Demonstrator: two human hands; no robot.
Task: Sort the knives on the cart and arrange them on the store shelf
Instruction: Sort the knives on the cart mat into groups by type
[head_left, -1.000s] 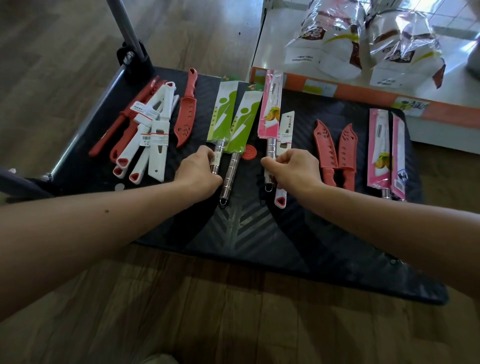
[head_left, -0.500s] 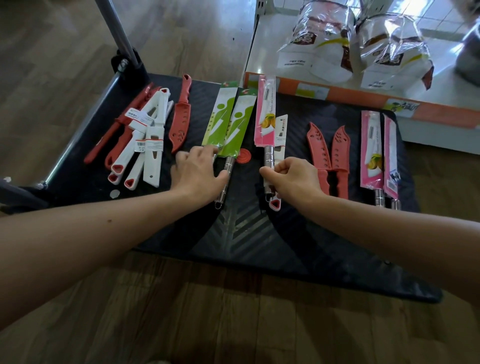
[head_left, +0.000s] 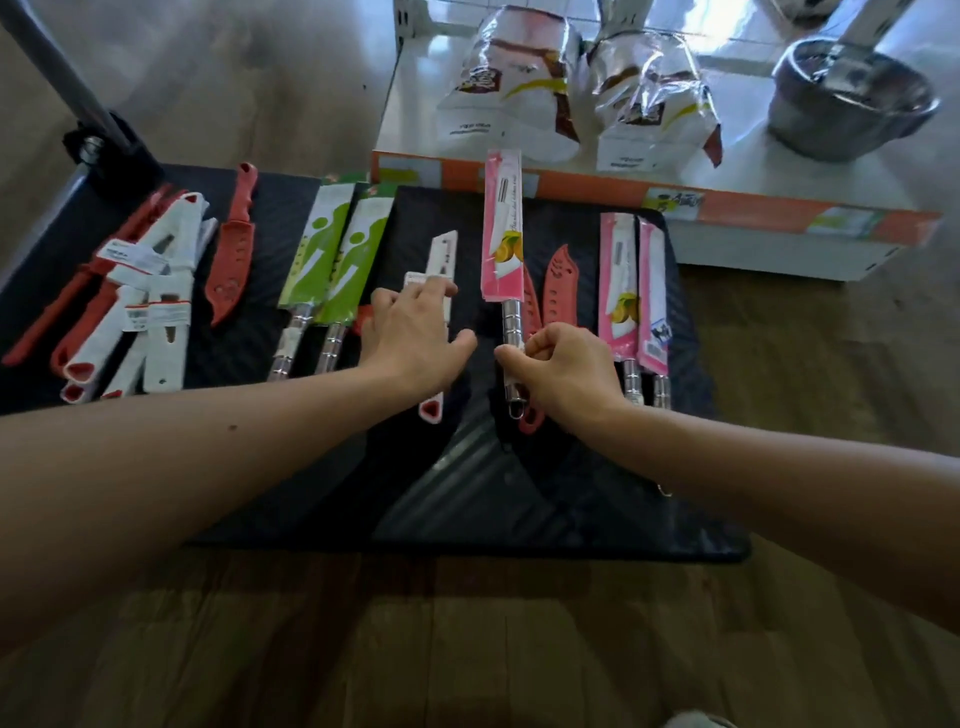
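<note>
Sorting stage, seen from beside the cart (head_left: 571, 530). The right hand (head_left: 566, 371) has closed its grip on the steel handle of a pink-sleeved knife (head_left: 503, 234) and carried it rightward; half a second ago this knife lay next to the green-sleeved pair (head_left: 337, 249), and it now rides raised and tilted over the two red-sheathed knives (head_left: 560, 286), heading, by appearance, for the two pink-sleeved knives (head_left: 631, 286) at the cart's right side. The left hand (head_left: 415, 338), which earlier rested at the green pair's handles, now lies flat with fingers spread across the white-sheathed knife (head_left: 439, 260); whether it pins or grasps that knife cannot be told. This white knife is thereby parted from the pink one it lay against.

At far left lie the white-sheathed group (head_left: 156, 312), several red knives beneath and beside it, and a single red-sheathed knife (head_left: 231, 265).

Reading: like is being gathered with like. The pink set appears nearly complete; the lone white knife presumably belongs with the left-hand group. Nothing has yet gone to the store shelf (head_left: 779, 228), which holds foil bags (head_left: 519, 93) and a steel pot (head_left: 852, 98).
</note>
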